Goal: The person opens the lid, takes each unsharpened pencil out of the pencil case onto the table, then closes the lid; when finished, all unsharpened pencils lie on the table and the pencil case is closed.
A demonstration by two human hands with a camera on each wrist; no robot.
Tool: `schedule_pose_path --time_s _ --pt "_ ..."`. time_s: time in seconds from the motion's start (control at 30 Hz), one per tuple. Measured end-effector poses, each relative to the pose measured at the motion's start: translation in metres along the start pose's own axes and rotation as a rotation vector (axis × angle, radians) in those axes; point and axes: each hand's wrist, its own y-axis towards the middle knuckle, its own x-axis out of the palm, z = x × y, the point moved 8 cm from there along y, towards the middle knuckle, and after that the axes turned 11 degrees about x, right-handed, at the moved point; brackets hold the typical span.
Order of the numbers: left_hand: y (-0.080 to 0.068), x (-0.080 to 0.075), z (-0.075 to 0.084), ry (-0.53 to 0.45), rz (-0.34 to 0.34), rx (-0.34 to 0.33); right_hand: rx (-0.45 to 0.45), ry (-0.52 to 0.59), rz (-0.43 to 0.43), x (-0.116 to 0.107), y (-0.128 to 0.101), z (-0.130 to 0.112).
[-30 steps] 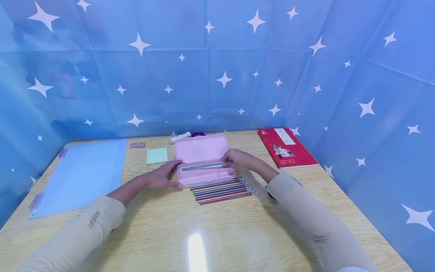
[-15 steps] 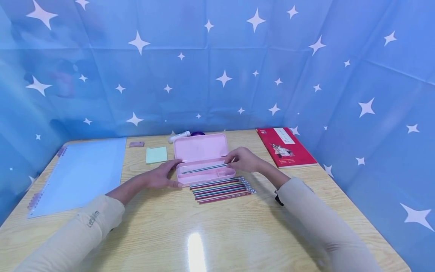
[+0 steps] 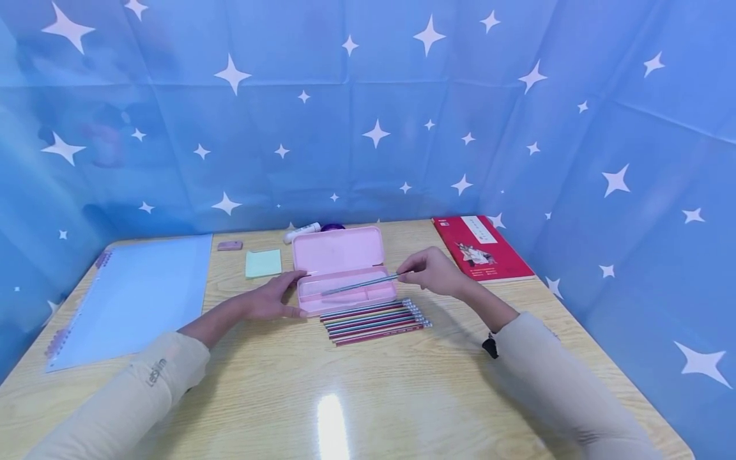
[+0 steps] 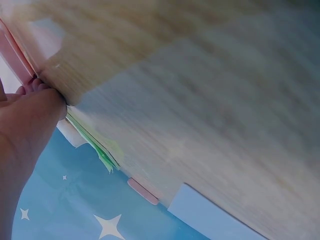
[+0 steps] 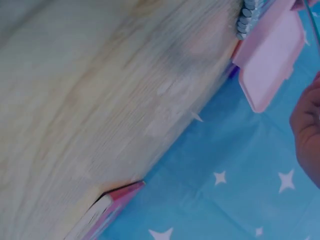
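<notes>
A pink pencil case [image 3: 338, 245] lies with its lid raised on the wooden table. My left hand [image 3: 269, 299] holds the case's left end, thumb at the front corner and fingers at the back. Over the case's right side, my right hand [image 3: 432, 271] pinches one end of a teal pencil [image 3: 362, 284], which slants down to the left across the tray. In the right wrist view, part of the teal pencil [image 5: 313, 22] rises above the right hand [image 5: 307, 130] at the frame's edge. Several striped pencils [image 3: 374, 322] lie side by side just in front of the case.
Left of the case are a pale green sticky-note pad [image 3: 263, 263], a small pinkish eraser [image 3: 230, 245] and a large white sheet [image 3: 138, 297]. A white tube [image 3: 301, 232] and a purple round thing [image 3: 332, 227] sit behind the lid. A red book [image 3: 482, 249] lies at the right.
My right hand has lifted the teal pencil from the case's tray and moved it to the right, tilting its held end up. The left hand stays on the case.
</notes>
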Motion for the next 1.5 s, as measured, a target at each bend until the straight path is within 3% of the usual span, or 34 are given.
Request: schedule_pose_path --time_s 0.23,0.67,0.8,1.03,1.37,1.5 --pt "-0.002 -0.002 0.000 -0.001 -0.001 -0.012 0.044 0.057 -0.011 -0.008 -0.019 0.007" --pt "0.000 -0.002 -0.001 0.003 -0.002 -0.001 0.048 0.031 -0.088 0.003 -0.054 0.010" --pt "0.000 -0.002 -0.001 0.001 -0.002 0.003 0.024 0.049 -0.120 0.009 -0.058 0.011" --pt "0.002 -0.001 0.000 -0.006 -0.002 0.014 0.000 -0.029 -0.125 0.016 -0.062 0.022" --pt "0.002 0.000 0.001 -0.004 -0.007 0.015 0.035 -0.031 -0.241 0.025 -0.070 0.042" --pt "0.001 -0.001 0.002 -0.001 -0.002 0.010 0.058 -0.067 -0.231 0.027 -0.070 0.042"
